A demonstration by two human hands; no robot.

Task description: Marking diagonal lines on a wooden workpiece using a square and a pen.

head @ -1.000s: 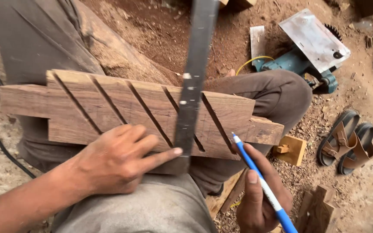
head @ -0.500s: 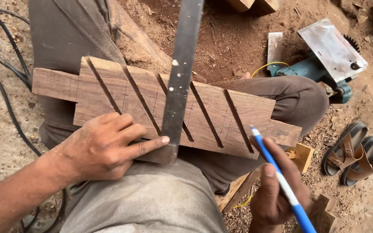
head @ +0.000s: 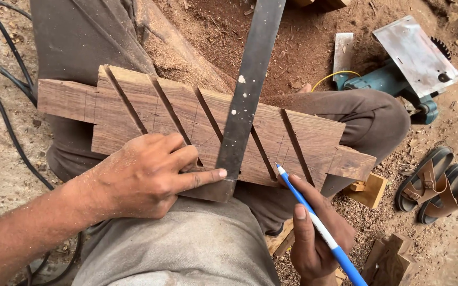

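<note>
A: State the position of the wooden board (head: 133,114).

B: The wooden board lies across the person's lap. Five diagonal slots cross its face, and a narrow tongue projects at each end.

A: Left hand (head: 141,177)?

B: It lies flat on the board's near edge. Its extended forefinger touches the metal square (head: 245,100) near the corner. The square's blade runs diagonally up across the board.

A: Right hand (head: 314,238)?

B: It is closed around a blue and white pen (head: 316,225). The pen tip touches the board at the near edge, beside the rightmost slot.

A: Surroundings?

B: A circular saw (head: 398,74) lies on the sawdust-covered ground. A pair of sandals (head: 433,185) lies to the right. Black cables (head: 6,63) run along the left.
</note>
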